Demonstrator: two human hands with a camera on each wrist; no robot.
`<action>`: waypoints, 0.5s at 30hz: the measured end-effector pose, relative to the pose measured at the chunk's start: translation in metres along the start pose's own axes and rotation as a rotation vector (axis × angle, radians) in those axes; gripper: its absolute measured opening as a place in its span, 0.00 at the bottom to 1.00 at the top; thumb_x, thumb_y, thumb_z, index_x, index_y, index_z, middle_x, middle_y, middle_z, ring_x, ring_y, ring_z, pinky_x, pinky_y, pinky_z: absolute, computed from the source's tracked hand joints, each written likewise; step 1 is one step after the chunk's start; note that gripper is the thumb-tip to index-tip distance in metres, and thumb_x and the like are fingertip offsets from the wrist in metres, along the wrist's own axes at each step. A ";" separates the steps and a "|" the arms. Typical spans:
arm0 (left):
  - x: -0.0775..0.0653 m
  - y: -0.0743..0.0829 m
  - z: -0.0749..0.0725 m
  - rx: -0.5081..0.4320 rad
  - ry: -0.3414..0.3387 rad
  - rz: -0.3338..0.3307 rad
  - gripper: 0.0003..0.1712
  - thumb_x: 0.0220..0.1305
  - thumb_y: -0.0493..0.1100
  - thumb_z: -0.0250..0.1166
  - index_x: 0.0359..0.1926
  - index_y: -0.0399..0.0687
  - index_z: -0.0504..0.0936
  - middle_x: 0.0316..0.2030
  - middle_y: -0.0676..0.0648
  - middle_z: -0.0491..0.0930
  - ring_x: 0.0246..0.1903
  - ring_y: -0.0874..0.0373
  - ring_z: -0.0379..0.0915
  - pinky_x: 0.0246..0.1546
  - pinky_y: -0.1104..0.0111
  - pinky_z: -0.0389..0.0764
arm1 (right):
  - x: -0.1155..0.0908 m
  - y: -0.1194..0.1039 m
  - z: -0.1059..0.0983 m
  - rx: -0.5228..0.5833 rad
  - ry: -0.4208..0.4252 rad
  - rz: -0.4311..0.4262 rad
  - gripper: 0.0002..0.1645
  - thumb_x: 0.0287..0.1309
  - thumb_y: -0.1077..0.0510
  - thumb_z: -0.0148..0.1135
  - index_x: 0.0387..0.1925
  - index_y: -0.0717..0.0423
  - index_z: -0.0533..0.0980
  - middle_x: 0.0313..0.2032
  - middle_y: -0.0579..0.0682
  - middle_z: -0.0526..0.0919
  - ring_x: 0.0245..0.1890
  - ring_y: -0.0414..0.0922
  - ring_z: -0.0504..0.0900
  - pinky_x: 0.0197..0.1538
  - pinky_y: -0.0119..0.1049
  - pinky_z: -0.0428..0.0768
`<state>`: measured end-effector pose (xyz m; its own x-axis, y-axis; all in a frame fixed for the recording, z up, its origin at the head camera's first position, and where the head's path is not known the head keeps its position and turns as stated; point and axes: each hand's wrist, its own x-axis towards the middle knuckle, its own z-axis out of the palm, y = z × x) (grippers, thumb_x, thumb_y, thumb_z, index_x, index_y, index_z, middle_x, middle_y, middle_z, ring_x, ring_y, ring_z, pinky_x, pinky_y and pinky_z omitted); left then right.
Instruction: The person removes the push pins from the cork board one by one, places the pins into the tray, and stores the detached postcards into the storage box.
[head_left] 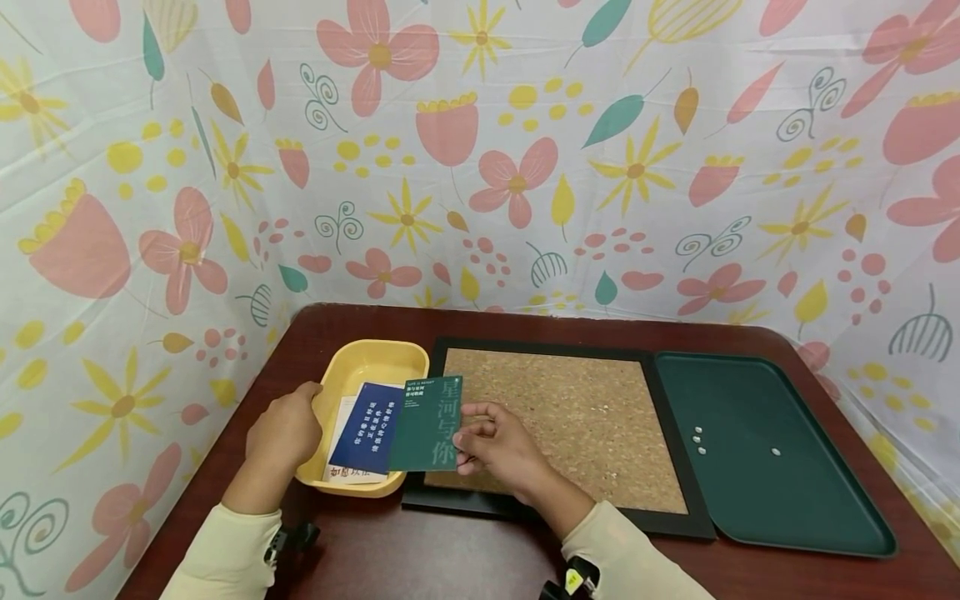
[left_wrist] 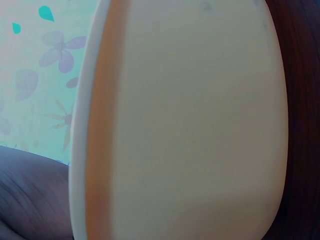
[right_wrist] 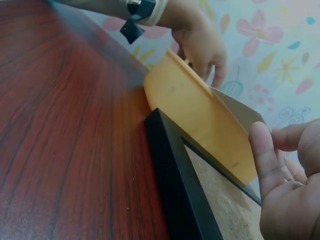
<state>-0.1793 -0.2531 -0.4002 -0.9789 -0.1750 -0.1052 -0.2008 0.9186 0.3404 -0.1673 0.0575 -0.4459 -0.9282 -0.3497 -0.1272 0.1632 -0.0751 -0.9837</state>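
My right hand pinches the right edge of a green card with pale Chinese lettering, held up over the basin's right rim and the corkboard's left edge. My left hand grips the left rim of a yellow plastic basin; its outer wall fills much of the left wrist view. Inside the basin lie a blue card with white lettering and, beneath it, a cream card with dark red lettering. The green card overlaps the blue one in the head view. In the right wrist view, my right fingers hold the card's edge.
A corkboard with a black frame lies right of the basin. Beyond it, a dark green tray carries several small silvery pieces. Flowered cloth hangs behind and beside the dark red wooden table.
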 end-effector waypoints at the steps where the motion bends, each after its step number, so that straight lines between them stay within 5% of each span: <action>1: 0.000 0.000 0.000 0.000 0.001 0.001 0.29 0.68 0.31 0.55 0.70 0.39 0.71 0.55 0.29 0.78 0.38 0.42 0.79 0.33 0.47 0.80 | 0.000 0.000 0.001 0.003 -0.001 -0.002 0.30 0.67 0.68 0.64 0.66 0.67 0.65 0.40 0.60 0.81 0.32 0.51 0.83 0.36 0.42 0.86; 9: -0.001 0.003 0.000 0.003 0.010 0.009 0.28 0.68 0.31 0.55 0.69 0.39 0.71 0.55 0.29 0.78 0.40 0.41 0.80 0.34 0.46 0.80 | -0.002 -0.002 0.003 -0.007 -0.026 -0.020 0.28 0.68 0.64 0.64 0.66 0.67 0.67 0.41 0.58 0.81 0.30 0.45 0.83 0.33 0.38 0.84; 15: -0.002 0.002 0.000 0.006 0.009 0.007 0.28 0.69 0.31 0.55 0.70 0.39 0.70 0.55 0.29 0.78 0.41 0.40 0.80 0.36 0.44 0.80 | -0.004 -0.002 0.004 -0.064 -0.022 -0.041 0.27 0.69 0.65 0.63 0.65 0.69 0.67 0.47 0.66 0.81 0.32 0.48 0.84 0.33 0.40 0.84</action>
<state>-0.1779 -0.2507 -0.3991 -0.9806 -0.1715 -0.0948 -0.1937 0.9220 0.3354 -0.1628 0.0548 -0.4431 -0.9260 -0.3679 -0.0846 0.1030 -0.0306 -0.9942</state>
